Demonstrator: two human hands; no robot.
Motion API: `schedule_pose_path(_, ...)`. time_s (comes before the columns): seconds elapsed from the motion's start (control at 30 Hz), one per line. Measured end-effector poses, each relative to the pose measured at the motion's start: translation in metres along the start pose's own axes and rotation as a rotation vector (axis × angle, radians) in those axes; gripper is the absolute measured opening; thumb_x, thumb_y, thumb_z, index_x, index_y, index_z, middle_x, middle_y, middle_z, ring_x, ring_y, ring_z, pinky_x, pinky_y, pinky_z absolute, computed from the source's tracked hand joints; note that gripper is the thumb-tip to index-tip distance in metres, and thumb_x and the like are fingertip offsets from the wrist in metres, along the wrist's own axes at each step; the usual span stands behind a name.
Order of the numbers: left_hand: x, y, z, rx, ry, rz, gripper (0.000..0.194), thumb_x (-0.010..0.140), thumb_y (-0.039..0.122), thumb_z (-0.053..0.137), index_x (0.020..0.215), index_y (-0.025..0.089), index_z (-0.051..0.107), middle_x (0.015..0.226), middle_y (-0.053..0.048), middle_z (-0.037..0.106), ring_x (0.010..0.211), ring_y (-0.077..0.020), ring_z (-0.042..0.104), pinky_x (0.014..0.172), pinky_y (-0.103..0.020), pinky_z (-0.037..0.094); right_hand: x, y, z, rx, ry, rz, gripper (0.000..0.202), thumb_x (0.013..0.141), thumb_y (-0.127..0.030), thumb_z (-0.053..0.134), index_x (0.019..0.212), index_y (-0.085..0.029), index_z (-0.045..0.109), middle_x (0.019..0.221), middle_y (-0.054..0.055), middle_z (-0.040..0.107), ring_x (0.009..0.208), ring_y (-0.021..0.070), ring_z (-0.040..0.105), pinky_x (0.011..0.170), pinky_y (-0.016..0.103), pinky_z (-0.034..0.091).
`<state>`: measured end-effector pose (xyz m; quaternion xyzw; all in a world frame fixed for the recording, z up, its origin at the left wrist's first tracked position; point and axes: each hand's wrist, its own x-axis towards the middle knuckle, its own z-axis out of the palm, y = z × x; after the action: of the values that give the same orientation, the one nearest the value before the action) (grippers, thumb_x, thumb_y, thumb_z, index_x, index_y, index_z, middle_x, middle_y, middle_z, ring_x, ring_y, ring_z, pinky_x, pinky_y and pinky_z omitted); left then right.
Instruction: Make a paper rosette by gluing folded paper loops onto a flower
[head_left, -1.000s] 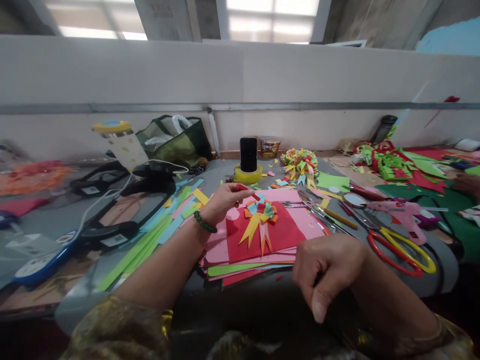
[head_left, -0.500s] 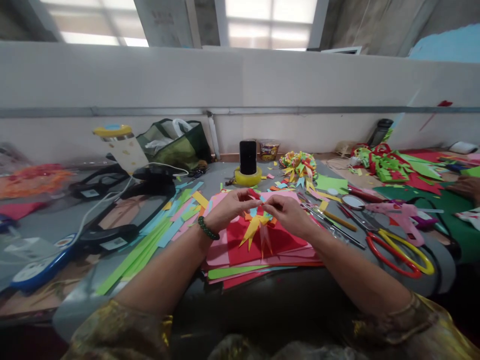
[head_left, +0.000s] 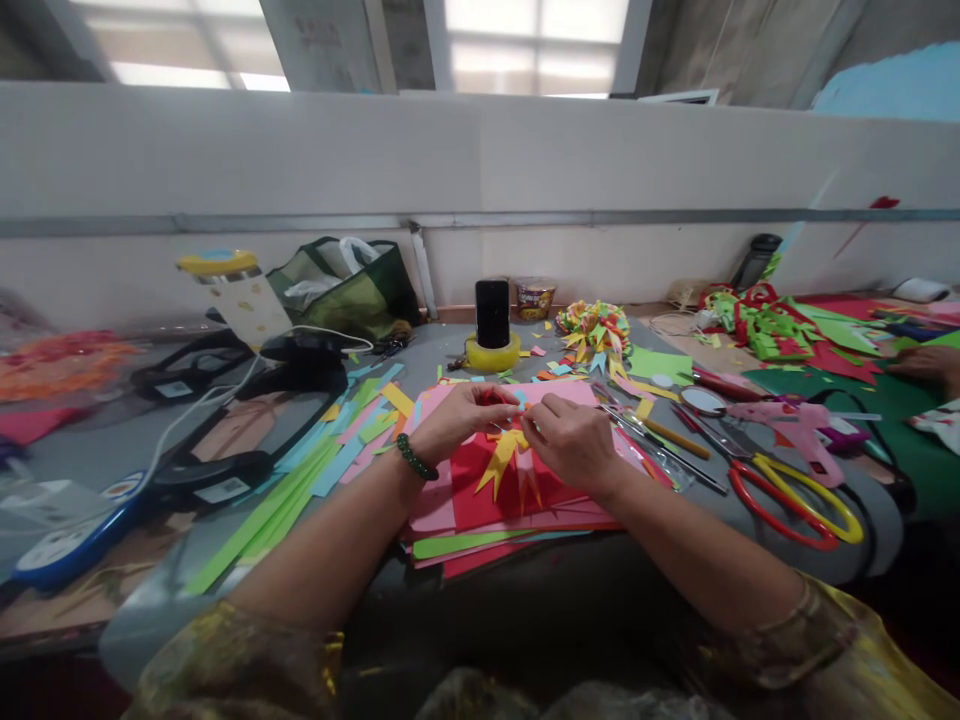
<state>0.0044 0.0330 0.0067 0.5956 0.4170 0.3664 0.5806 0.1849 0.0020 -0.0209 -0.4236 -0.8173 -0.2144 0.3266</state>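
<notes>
Between my two hands is a small bundle of folded paper strips (head_left: 504, 458), with pointed yellow and pink tails that hang toward me. My left hand (head_left: 474, 418), with a dark green bead bracelet (head_left: 417, 458) at its wrist, pinches the bundle from the left. From the right, my right hand (head_left: 568, 436) has its fingers closed on the same strips. Part of the bundle is hidden behind the fingers. Red and pink paper sheets (head_left: 472, 508) lie stacked beneath both hands, with a light green strip (head_left: 469, 543) along the near edge.
Scissors (head_left: 795, 500), a pink glue gun (head_left: 802, 425) and tweezers lie right. A phone (head_left: 493, 312) stands in a yellow tape roll (head_left: 493, 352); a finished-looking paper cluster (head_left: 596, 328) sits beside it. Green strips (head_left: 277, 520) and a power strip (head_left: 79, 535) lie left. Another person's hand (head_left: 930, 368) is far right.
My right hand has turned so that its back faces up more, with the fingers curled in at the bundle. My left hand stays nearly in place. The view has shifted slightly.
</notes>
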Motion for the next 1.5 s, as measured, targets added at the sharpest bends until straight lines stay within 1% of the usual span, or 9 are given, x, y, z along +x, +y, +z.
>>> schedule_pose_path(0.07, 0.0, 0.001, -0.003, 0.002, -0.005, 0.005, 0.034, 0.055, 0.037, 0.09, 0.074, 0.015, 0.072, 0.062, 0.002, 0.064, 0.058, -0.0089, 0.057, 0.061, -0.023, 0.048, 0.002, 0.0, -0.002, 0.155, -0.071, 0.128, 0.018, 0.091, -0.029, 0.059, 0.091, -0.017, 0.072, 0.075, 0.004, 0.068, 0.062, 0.0137, 0.057, 0.055, 0.026, 0.029)
schedule_pose_path(0.17, -0.001, 0.003, -0.007, 0.003, -0.012, 0.01, 0.031, 0.059, 0.035, 0.089, 0.076, 0.015, 0.072, 0.062, 0.002, 0.064, 0.058, -0.0094, 0.058, 0.059, -0.023, 0.046, 0.007, 0.002, -0.003, 0.487, -0.236, 0.332, 0.038, 0.08, -0.032, 0.072, 0.115, -0.017, 0.068, 0.074, 0.0, 0.066, 0.06, 0.0129, 0.054, 0.058, 0.024, 0.037)
schedule_pose_path(0.27, -0.001, 0.005, -0.009, -0.007, -0.054, 0.011, 0.032, 0.058, 0.035, 0.09, 0.075, 0.016, 0.071, 0.061, 0.002, 0.064, 0.057, -0.0091, 0.057, 0.059, -0.023, 0.046, 0.011, 0.005, -0.003, 0.762, -0.34, 0.454, 0.032, 0.077, -0.037, 0.075, 0.102, -0.016, 0.072, 0.066, -0.003, 0.06, 0.057, 0.0114, 0.049, 0.056, 0.025, 0.037)
schedule_pose_path(0.47, -0.001, 0.004, -0.009, 0.014, -0.097, 0.007, 0.034, 0.056, 0.036, 0.089, 0.074, 0.015, 0.07, 0.06, 0.002, 0.063, 0.056, -0.0086, 0.055, 0.06, -0.024, 0.045, 0.012, 0.008, 0.002, 1.062, -0.322, 0.573, 0.023, 0.076, -0.039, 0.068, 0.076, -0.016, 0.072, 0.064, -0.001, 0.061, 0.058, 0.0112, 0.047, 0.055, 0.026, 0.036)
schedule_pose_path(0.73, -0.005, 0.007, -0.005, 0.027, -0.045, 0.013, 0.055, 0.054, 0.029, 0.088, 0.103, 0.018, 0.066, 0.075, 0.001, 0.069, 0.067, -0.0128, 0.062, 0.063, -0.026, 0.05, 0.011, 0.011, 0.005, 1.118, -0.269, 0.594, 0.034, 0.071, -0.051, 0.071, 0.066, -0.018, 0.067, 0.063, 0.001, 0.061, 0.059, 0.0131, 0.047, 0.056, 0.028, 0.039)
schedule_pose_path(0.97, -0.003, 0.007, -0.003, 0.072, -0.03, 0.006, 0.033, 0.054, 0.037, 0.088, 0.072, 0.016, 0.071, 0.064, 0.002, 0.064, 0.061, -0.0099, 0.056, 0.06, -0.024, 0.049, 0.012, 0.011, 0.005, 1.08, -0.203, 0.575, 0.034, 0.071, -0.051, 0.069, 0.063, -0.018, 0.067, 0.062, 0.002, 0.061, 0.06, 0.0137, 0.048, 0.056, 0.028, 0.038)
schedule_pose_path(1.27, -0.003, 0.006, 0.002, 0.102, 0.022, 0.031, 0.038, 0.056, 0.048, 0.087, 0.061, 0.015, 0.068, 0.054, 0.002, 0.06, 0.053, -0.0095, 0.053, 0.055, -0.024, 0.044, 0.013, 0.008, 0.004, 1.176, -0.299, 0.624, 0.041, 0.07, -0.058, 0.067, 0.064, -0.018, 0.061, 0.056, -0.005, 0.043, 0.055, 0.01, 0.034, 0.054, 0.028, 0.029)
schedule_pose_path(1.4, -0.005, 0.008, 0.004, 0.079, 0.04, 0.034, 0.042, 0.052, 0.05, 0.088, 0.055, 0.016, 0.063, 0.049, 0.004, 0.054, 0.049, -0.0079, 0.049, 0.051, -0.023, 0.041, 0.012, 0.007, 0.005, 1.178, -0.326, 0.616, 0.043, 0.07, -0.061, 0.067, 0.065, -0.018, 0.061, 0.059, -0.004, 0.044, 0.057, 0.0103, 0.034, 0.055, 0.028, 0.027)
schedule_pose_path(1.5, -0.006, 0.009, 0.002, 0.075, 0.03, 0.018, 0.04, 0.053, 0.048, 0.088, 0.06, 0.016, 0.067, 0.056, 0.002, 0.06, 0.052, -0.0087, 0.052, 0.052, -0.022, 0.043, 0.011, 0.007, 0.006, 1.181, -0.344, 0.621, 0.042, 0.07, -0.06, 0.067, 0.066, -0.019, 0.06, 0.059, -0.004, 0.044, 0.057, 0.0104, 0.034, 0.055, 0.028, 0.027)
